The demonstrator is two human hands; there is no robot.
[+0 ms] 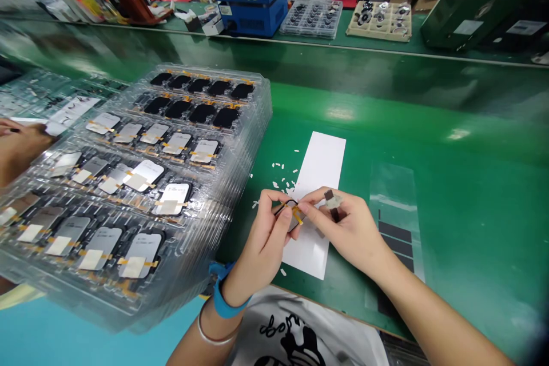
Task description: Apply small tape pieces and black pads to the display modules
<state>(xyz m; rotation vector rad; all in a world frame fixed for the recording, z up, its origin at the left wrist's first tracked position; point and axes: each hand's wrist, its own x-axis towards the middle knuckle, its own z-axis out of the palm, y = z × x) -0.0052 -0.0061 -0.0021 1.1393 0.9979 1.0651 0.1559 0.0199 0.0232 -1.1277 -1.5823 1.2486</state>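
Over a white strip sheet (321, 166), my left hand (268, 231) pinches a small display module (295, 217) with a dark edge and an orange flex cable. The fingertips of my right hand (343, 223) are closed at the module's right edge, by the cable. A small clear and dark film piece (331, 201) sits against my right fingers; whether it is gripped or stuck there I cannot tell. Left of the sheet lie several tiny white tabs (283, 182). To the right, a clear film sheet (392, 200) carries black strips.
A tall stack of clear trays (240, 183) stands left, its top one filled with several display modules (141, 254). Another person's hand (21, 146) is at far left. A shelf behind holds a blue box (253, 11), a parts tray (313, 17) and a green case (467, 8).
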